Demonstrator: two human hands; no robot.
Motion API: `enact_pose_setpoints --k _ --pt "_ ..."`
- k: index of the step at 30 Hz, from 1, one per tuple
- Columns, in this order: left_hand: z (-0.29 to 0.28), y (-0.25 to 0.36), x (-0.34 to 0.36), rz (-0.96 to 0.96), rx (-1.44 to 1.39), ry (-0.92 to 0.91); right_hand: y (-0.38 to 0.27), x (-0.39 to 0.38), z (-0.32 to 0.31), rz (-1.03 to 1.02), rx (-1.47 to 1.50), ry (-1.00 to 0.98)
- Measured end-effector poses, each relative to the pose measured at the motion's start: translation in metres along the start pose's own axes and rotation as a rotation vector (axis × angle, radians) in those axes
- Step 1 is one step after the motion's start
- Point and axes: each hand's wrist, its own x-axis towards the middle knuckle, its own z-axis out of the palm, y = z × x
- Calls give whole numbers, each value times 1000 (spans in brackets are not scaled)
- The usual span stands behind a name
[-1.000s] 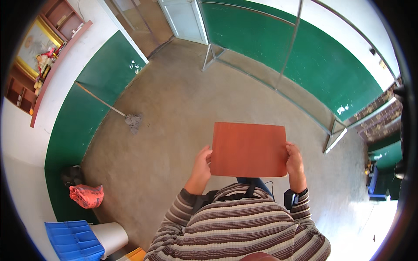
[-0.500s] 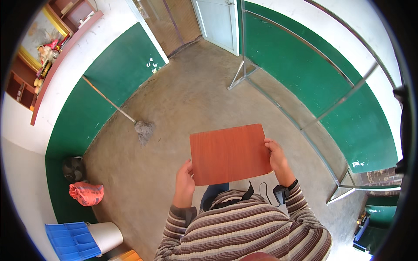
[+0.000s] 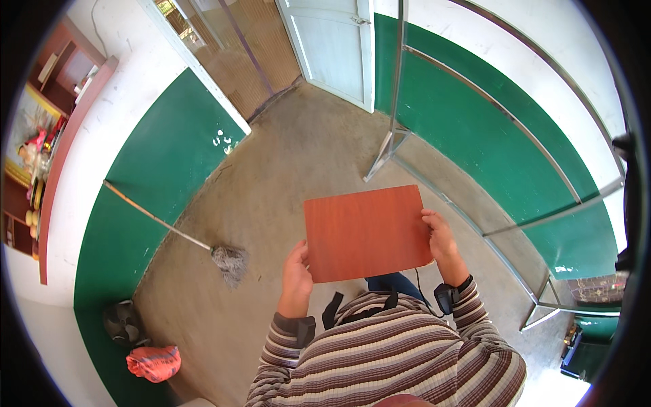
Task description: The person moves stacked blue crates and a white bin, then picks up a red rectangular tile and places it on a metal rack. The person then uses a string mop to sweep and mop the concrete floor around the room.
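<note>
In front of my body I hold up a flat, reddish-brown rectangular wooden board. Its far edge tilts slightly up toward the right. My left hand grips the board's left edge near its lower corner, the fingers partly hidden behind it. At the right edge, my right hand has its fingers closed on the board. Dark bands with small black devices sit on both wrists.
A mop leans against the green wall on the left. Below it are a dark round object and an orange-red sack. A metal frame stands along the right wall. Ahead, a pale blue door stands ajar by the doorway.
The view has shifted, showing more of the doorway and less of the near left corner. The board stays in both hands, now slightly further right and higher in the picture.
</note>
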Motion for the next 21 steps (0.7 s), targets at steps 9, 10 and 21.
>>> enact_pose_setpoints --k 9,10,21 --pt "48 120 169 -18 2 49 -31 221 117 57 -8 -76" --pt "51 135 184 -11 11 67 -36 240 130 83 1 -88" --pt "71 258 406 -6 39 -18 -49 422 252 106 28 11"
